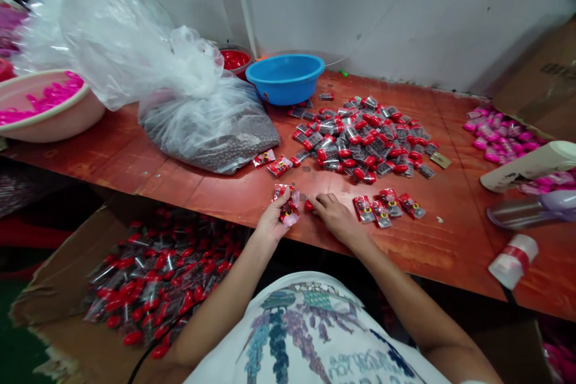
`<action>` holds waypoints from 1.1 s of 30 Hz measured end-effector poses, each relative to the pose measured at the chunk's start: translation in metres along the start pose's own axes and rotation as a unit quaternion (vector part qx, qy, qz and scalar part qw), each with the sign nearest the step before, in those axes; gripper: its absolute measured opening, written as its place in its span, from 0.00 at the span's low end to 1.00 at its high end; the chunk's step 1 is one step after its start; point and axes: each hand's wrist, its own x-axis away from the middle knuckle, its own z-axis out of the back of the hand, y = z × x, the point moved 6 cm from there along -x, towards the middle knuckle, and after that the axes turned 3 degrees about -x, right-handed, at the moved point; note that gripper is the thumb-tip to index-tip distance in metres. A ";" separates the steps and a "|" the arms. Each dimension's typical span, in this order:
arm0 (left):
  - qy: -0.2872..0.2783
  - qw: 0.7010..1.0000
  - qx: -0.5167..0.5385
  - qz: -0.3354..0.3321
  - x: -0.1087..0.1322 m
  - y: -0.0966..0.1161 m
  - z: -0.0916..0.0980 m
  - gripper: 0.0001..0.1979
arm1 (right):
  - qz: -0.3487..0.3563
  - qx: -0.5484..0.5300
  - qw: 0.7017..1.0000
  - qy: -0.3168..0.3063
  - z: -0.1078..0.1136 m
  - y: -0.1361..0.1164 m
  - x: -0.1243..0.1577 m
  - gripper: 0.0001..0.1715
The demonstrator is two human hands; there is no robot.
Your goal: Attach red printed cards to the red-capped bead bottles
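a red packet [288, 207] is pinched upright in the left hand [270, 223], facing the right hand [335, 217], whose fingers are closed on a red cap [308, 205].

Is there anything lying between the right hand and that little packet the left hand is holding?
Only one small red piece, on the table at the fingertips of the right hand. It lies just beside the packet that the left hand holds.

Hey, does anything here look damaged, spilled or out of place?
The cardboard box under the table has a torn, ragged front edge, and the table top is scuffed pale in patches. Nothing else stands out.
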 end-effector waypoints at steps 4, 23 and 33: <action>-0.002 1.000 -0.009 -0.001 -0.001 -0.008 -0.005 0.04 | -0.159 -0.279 0.938 0.130 0.014 0.007 0.021 0.19; -0.047 0.985 -0.107 -0.126 0.009 -0.022 -0.018 0.14 | -0.260 -0.574 0.757 0.174 0.021 -0.019 0.043 0.21; -0.153 0.949 -0.191 -0.199 0.030 -0.021 -0.037 0.18 | -0.215 -0.464 0.830 0.222 0.037 -0.015 0.050 0.20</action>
